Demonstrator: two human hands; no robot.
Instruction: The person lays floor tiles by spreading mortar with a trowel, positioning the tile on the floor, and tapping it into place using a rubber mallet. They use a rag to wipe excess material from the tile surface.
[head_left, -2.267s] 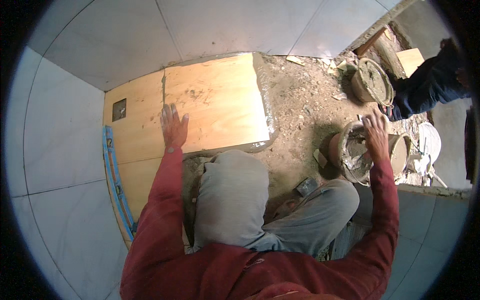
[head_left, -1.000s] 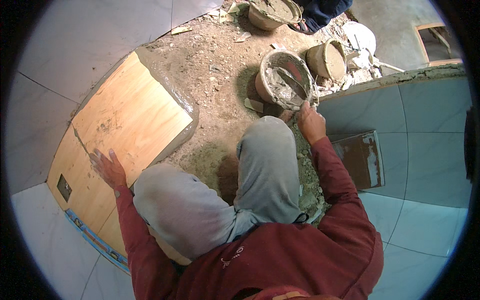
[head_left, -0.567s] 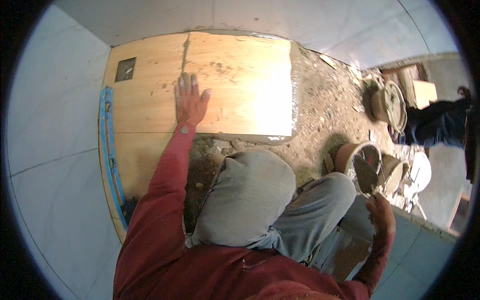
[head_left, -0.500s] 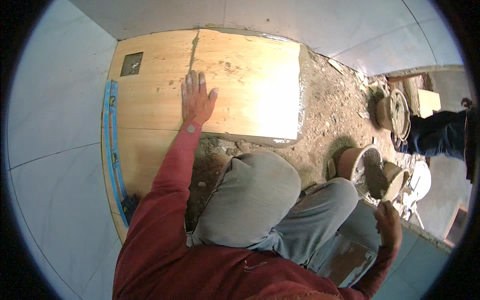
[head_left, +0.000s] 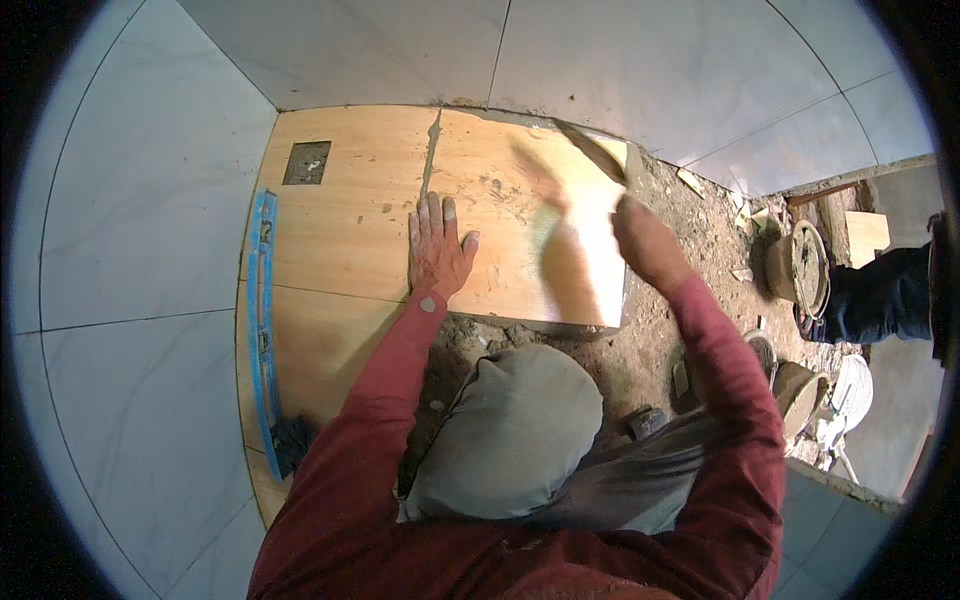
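Note:
My left hand (head_left: 440, 258) lies flat, fingers spread, on a wood-look floor tile (head_left: 500, 260) near the mortar-smeared joint at its left edge. In my right hand (head_left: 648, 240) is a trowel (head_left: 594, 153), its blade reaching over the tile's far right corner, close to the wall. Whether the blade touches the tile cannot be made out. Mortar smudges mark the tile's surface, and wet mortar (head_left: 634, 165) shows along its right edge. Shadows of my right hand and the trowel fall across the tile.
A blue spirit level (head_left: 262, 330) lies along the left wall. The neighbouring tile has a square drain (head_left: 307, 162). Rough ground (head_left: 690, 235) stretches to the right, with a bucket (head_left: 783, 265) and another mortar-coated bucket (head_left: 797, 395). A person's dark trouser leg (head_left: 885, 300) is at the far right.
My right hand has come from the buckets at lower right up to the tile's far right corner with the trowel. My left hand stays flat on the tile; the whole view has shifted slightly.

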